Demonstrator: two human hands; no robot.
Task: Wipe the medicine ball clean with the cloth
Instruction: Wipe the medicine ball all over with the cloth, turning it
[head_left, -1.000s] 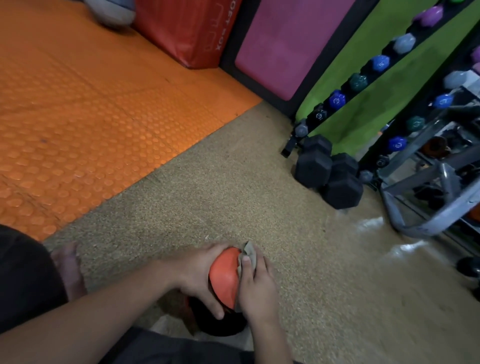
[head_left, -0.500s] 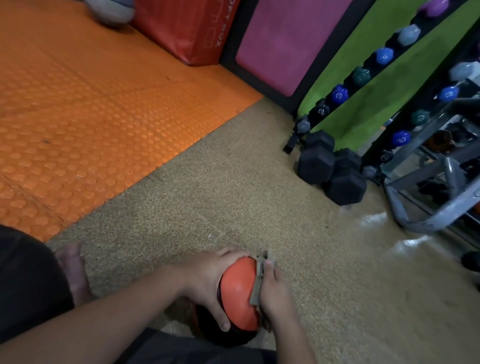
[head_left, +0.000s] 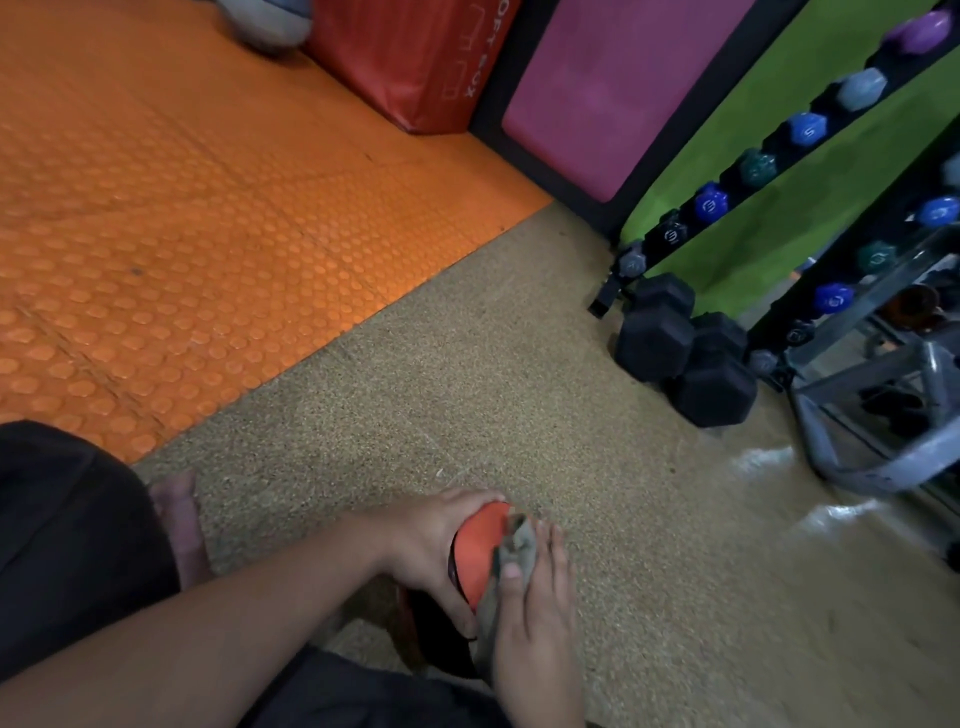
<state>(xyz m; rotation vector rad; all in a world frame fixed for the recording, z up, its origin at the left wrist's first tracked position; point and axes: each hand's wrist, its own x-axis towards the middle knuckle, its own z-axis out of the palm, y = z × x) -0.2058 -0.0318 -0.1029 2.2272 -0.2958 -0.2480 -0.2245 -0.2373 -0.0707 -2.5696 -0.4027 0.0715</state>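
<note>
An orange and black medicine ball rests low in front of me, just above the speckled floor. My left hand wraps around its left side and top, fingers curled over the orange panel. My right hand presses a grey-beige cloth flat against the ball's right side. The ball's black lower part is mostly in shadow behind my arm.
Black hex dumbbells lie on the floor to the right, by a rack of coloured dumbbells and a grey metal frame. An orange studded mat covers the left. A red soft box stands at the back. My bare foot rests left.
The cloth and my right hand have slid over the ball's right side, covering more of the orange panel. My left hand keeps its hold on the ball.
</note>
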